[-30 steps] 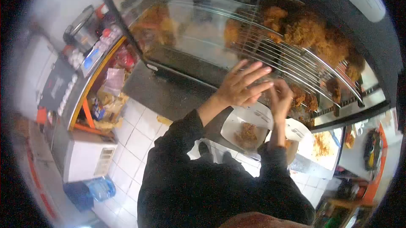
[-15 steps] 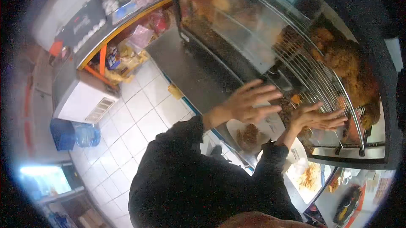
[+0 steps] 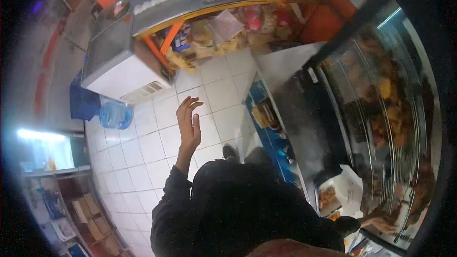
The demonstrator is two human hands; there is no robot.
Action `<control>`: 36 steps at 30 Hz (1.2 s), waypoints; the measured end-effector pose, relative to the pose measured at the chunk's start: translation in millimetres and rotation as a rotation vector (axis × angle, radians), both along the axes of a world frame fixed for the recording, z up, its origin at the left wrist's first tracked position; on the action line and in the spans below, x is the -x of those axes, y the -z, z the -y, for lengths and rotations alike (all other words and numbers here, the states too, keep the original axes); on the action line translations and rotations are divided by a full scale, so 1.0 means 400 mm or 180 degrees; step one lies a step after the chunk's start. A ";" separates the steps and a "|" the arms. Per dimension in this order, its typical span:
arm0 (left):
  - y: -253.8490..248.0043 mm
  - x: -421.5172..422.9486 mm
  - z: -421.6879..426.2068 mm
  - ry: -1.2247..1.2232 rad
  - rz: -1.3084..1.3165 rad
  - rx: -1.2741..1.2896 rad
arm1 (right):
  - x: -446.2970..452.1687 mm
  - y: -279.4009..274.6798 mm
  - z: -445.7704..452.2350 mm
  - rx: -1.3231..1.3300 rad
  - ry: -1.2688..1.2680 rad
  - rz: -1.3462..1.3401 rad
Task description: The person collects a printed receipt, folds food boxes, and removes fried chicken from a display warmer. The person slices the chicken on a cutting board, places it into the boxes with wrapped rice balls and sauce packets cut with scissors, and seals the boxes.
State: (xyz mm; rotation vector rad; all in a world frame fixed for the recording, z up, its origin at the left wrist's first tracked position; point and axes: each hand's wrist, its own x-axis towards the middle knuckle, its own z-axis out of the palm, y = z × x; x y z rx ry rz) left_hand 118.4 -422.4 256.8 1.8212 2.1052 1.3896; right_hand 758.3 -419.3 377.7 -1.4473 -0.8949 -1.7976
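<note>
One open white box (image 3: 352,186) with fried food (image 3: 328,198) inside sits at the right, on the near part of the counter (image 3: 312,128). The right hand (image 3: 382,223) is just right of it; blur hides whether its fingers pinch or spread. One glass case (image 3: 339,119) stands farther right. The left hand (image 3: 189,120), fingers loosely spread, hangs well left, above the floor (image 3: 143,161), near one water bottle (image 3: 115,116).

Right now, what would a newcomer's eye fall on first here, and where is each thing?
Probably the left grip, an empty hand with loosely bent fingers, seen against white floor tiles. Next, the glass display case along the right, browned food inside. Then the blue water jug toward the left.
</note>
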 end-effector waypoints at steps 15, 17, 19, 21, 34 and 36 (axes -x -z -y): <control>0.075 0.415 -0.669 0.0179 -0.0210 0.1017 | 0.927 -0.025 -0.944 0.0032 -0.2419 0.0559; 0.129 0.507 -0.723 0.0101 -0.0291 0.1461 | 1.098 0.074 -1.180 0.0278 -0.3485 -0.0417; 0.068 0.589 -0.770 -0.0047 -0.0027 0.2155 | 1.404 0.074 -1.302 0.1841 -0.4535 -0.1877; 0.105 0.682 -0.795 -0.0141 0.0012 0.1695 | 1.615 0.164 -1.488 0.3104 -0.5148 -0.2226; 0.087 1.095 -1.247 0.0072 0.0257 0.1376 | 2.548 0.503 -2.213 0.5527 -0.4156 -0.2236; 0.083 1.105 -1.339 0.0243 0.0838 0.1328 | 2.592 0.497 -2.280 0.4931 -0.4614 -0.2722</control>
